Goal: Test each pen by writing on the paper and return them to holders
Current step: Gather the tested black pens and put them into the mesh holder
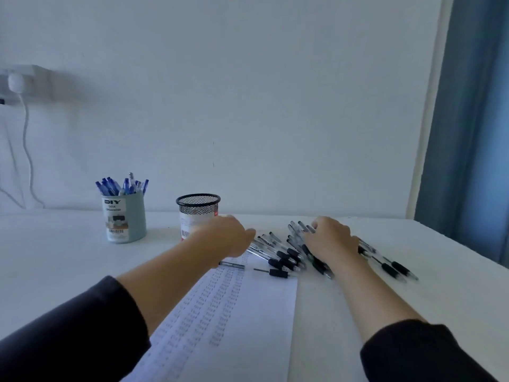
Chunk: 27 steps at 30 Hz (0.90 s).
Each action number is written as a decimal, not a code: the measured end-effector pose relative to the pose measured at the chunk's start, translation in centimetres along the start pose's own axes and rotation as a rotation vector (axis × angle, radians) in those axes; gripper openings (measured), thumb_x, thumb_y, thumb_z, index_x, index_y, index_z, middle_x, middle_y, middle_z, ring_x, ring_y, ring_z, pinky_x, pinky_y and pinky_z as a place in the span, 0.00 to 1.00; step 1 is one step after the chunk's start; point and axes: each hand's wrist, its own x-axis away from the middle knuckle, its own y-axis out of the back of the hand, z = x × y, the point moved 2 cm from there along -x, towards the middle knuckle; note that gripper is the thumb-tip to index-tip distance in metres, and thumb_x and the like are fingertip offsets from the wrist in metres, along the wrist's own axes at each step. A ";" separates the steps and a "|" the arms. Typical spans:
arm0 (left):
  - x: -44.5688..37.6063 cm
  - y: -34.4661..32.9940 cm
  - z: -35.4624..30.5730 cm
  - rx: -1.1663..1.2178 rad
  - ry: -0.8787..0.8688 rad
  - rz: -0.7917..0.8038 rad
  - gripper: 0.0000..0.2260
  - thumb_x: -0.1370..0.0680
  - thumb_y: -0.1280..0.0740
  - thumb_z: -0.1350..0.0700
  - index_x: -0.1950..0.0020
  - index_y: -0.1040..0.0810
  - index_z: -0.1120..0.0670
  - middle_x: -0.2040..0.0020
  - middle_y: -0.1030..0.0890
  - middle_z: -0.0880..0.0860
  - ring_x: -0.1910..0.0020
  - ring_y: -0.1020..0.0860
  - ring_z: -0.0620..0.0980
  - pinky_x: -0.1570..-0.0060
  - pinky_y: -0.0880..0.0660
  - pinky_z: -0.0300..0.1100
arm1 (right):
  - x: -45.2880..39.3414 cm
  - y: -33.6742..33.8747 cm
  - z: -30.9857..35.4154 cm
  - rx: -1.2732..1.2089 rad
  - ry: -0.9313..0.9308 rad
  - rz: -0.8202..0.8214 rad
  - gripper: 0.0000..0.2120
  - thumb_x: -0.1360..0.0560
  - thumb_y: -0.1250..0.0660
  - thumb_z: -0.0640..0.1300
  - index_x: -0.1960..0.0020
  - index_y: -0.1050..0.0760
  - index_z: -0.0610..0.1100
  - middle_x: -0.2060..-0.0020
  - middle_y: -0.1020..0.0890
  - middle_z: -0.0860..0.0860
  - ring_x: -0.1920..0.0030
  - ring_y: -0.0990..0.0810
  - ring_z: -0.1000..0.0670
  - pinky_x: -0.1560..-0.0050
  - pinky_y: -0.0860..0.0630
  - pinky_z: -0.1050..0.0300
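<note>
Hidden, cropped and blurred parts around the pen pile

The left hand (225,235) is motion-blurred, so its fingers (249,233) and whatever they touch cannot be made out, and it covers the lower right of the mesh holder (197,213). The right hand (332,239) lies over the black pens (286,255), hiding those beneath it and its own fingertips. The writing on the paper (234,312) is too small to read, and the sheet runs off the bottom edge. Both sleeves (68,332) are cropped by the frame.
</note>
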 end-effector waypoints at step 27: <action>-5.9 -3.3 -6.1 0.122 0.036 0.255 0.23 0.25 0.38 0.44 0.35 0.29 0.55 0.39 0.25 0.52 0.43 0.23 0.52 0.42 0.25 0.44 | -4.8 -1.0 2.9 0.446 -0.070 0.462 0.20 0.39 0.28 0.53 0.57 0.34 0.45 0.47 0.28 0.46 0.43 0.27 0.43 0.40 0.27 0.51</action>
